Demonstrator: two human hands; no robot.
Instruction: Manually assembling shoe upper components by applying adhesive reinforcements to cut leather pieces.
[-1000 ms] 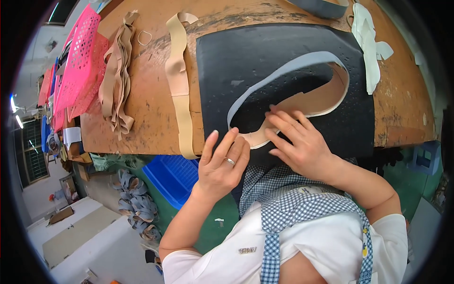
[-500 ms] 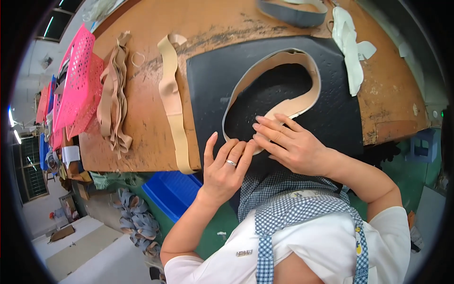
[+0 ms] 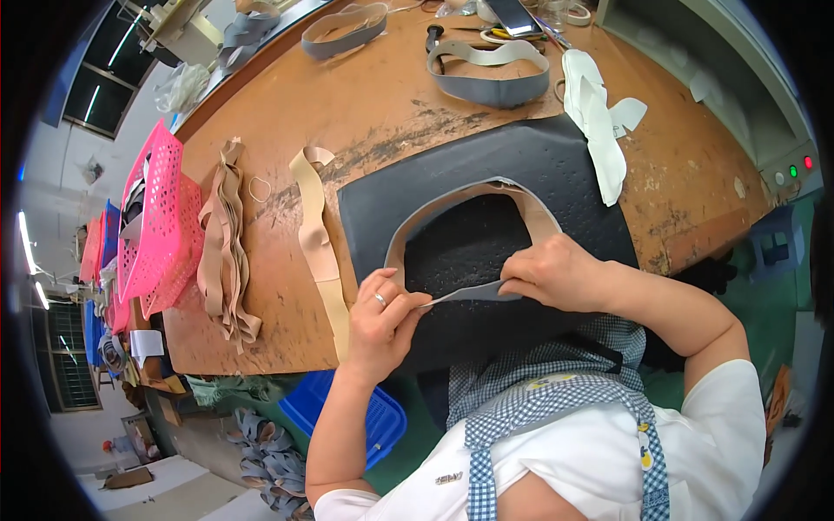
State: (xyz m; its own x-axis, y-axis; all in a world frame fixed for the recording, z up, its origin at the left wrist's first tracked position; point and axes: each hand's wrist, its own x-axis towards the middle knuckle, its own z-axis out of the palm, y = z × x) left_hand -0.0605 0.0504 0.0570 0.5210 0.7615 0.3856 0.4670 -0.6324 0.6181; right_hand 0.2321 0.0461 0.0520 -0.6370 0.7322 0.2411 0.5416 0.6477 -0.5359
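Hands (image 3: 469, 295) on looped tan strip (image 3: 460, 198)

Dark phone-like device (image 3: 514, 15) at top centre of frame, flat on brown table (image 3: 365, 113), glossy screen facing up, partly cut by frame edge. Clear crumpled plastic bag (image 3: 181, 87) at upper left, beyond table edge. Small pale label strip (image 3: 448, 478) with dark print on white shirt, bottom centre. No signs visible; writing too small to tell.

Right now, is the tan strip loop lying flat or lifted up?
Partly lifted: both hands pinch its near edge, the tan strip loop rests on the black mat.
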